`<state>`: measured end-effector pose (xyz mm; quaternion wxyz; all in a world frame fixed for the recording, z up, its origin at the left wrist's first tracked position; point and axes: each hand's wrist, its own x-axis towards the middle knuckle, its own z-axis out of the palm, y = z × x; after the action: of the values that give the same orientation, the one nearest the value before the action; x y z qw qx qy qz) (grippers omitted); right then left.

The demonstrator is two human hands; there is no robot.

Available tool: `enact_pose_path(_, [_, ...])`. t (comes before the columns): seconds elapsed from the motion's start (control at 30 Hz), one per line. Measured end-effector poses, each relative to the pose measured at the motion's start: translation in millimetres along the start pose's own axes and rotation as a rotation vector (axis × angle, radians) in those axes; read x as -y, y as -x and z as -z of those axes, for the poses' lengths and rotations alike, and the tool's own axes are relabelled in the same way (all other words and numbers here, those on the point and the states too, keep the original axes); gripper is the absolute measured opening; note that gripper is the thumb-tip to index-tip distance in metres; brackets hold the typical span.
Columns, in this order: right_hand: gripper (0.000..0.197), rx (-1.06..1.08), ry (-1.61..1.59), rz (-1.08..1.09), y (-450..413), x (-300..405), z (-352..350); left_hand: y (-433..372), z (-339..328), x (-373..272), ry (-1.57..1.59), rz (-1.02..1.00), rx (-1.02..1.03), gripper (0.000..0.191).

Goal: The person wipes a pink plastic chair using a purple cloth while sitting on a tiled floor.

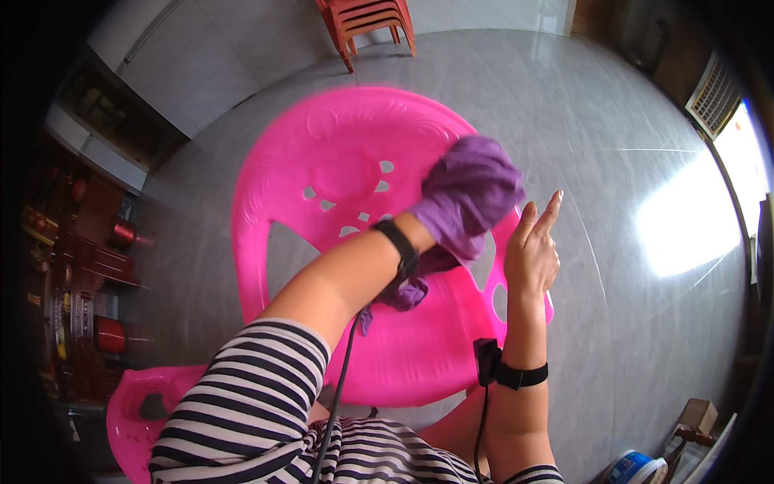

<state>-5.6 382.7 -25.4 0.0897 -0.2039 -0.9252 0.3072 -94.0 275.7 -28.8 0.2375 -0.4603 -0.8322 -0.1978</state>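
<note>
A bright pink plastic armchair (387,357) with a cut-out backrest stands before me. My left hand is wrapped in a purple cloth (474,187), which hides its fingers. The bunched cloth lies over the right side of the backrest, slightly blurred, and a loose end hangs below my wrist over the seat. My right hand (533,257) is at the chair's right armrest, thumb and forefinger stretched out and apart. Its other fingers are mostly hidden, and whether it touches the armrest is unclear.
A second pink plastic chair (136,417) stands at lower left. Stacked orange-red plastic stools (372,21) are by the far wall. Dark red carved wooden furniture (91,260) lines the left. A blue-and-white bucket (638,469) sits at lower right. Black cables (341,387) run from both wrist straps.
</note>
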Motion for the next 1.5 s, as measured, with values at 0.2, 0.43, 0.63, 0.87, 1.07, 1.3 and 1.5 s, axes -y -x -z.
enact_pose_path(0.2, [0.060,0.078,0.038,-0.002,4,11,1,29,34,15,-0.187,-0.042,0.000,0.017])
enact_pose_path(0.43, [0.060,0.099,-0.009,-0.052,-1,3,2,46,160,40,-0.605,0.720,0.482,0.037])
enact_pose_path(0.63, [0.062,0.034,0.028,0.067,3,10,1,195,221,84,-0.709,0.873,0.015,0.030])
enact_pose_path(0.87, [0.061,0.035,0.095,0.081,9,18,-3,201,181,125,-0.793,0.844,-0.014,0.033])
enact_pose_path(1.07, [0.060,0.029,0.148,0.065,6,12,-3,61,95,117,-0.618,0.571,0.089,0.026])
enact_pose_path(1.3, [0.058,0.019,0.132,0.060,4,11,-3,-37,55,17,-0.592,0.421,0.539,0.024])
enact_pose_path(1.5, [0.059,0.014,0.126,0.065,3,11,0,28,27,15,-0.297,-0.059,0.141,0.028])
